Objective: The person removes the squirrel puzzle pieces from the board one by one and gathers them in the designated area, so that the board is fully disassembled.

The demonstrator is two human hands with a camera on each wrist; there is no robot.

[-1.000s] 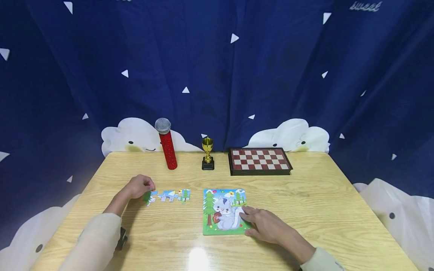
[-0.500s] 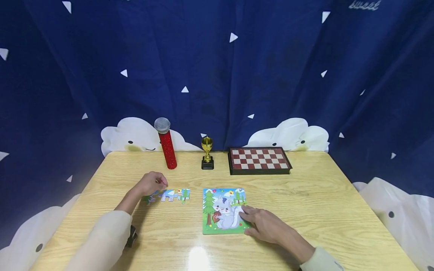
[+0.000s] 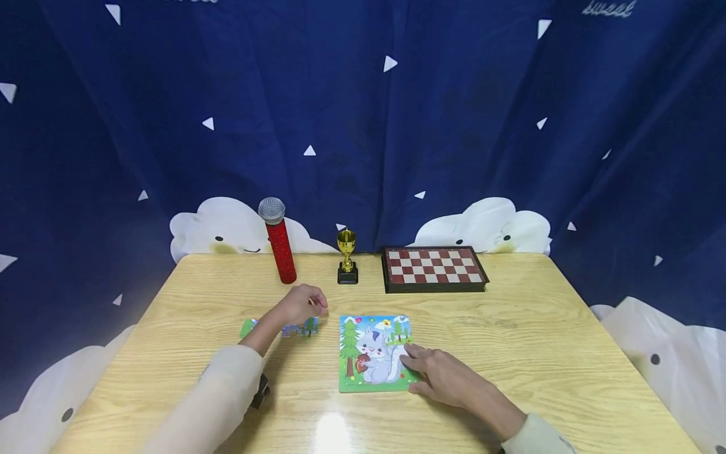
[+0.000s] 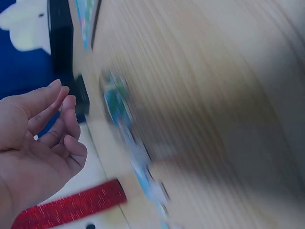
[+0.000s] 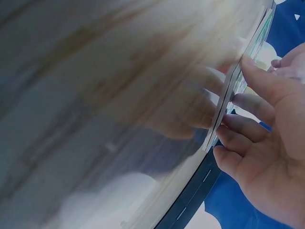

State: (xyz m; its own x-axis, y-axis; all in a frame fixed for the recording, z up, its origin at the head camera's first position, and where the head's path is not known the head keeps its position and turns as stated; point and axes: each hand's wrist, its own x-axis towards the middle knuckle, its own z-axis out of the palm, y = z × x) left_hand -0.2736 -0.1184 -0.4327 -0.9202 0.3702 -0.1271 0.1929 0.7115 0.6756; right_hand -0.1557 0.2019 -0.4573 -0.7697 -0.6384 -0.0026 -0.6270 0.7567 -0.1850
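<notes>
A square squirrel puzzle [image 3: 371, 372] lies flat at the middle of the table. My right hand [image 3: 445, 378] rests at its right side, fingertips on the picture and the thumb at the lower right corner. In the right wrist view, those relaxed fingers [image 5: 240, 140] touch the puzzle's edge. My left hand [image 3: 303, 304] is over the table, left of the puzzle's top corner, with loosely curled fingers. Thumb and index finger come close together in the left wrist view, and nothing shows between them. Below it a row of loose puzzle pieces [image 3: 309, 326] lies partly hidden by the left forearm.
At the back stand a red microphone [image 3: 282, 252] with a silver head, a small gold trophy cup [image 3: 346, 243] on a black base, and a checkered game board [image 3: 433, 267] in a dark frame. A dark blue curtain [image 3: 363, 113] hangs behind the table.
My left hand has moved right along the row of pieces, from its left end past its right end. The right hand and the squirrel puzzle have stayed where they were.
</notes>
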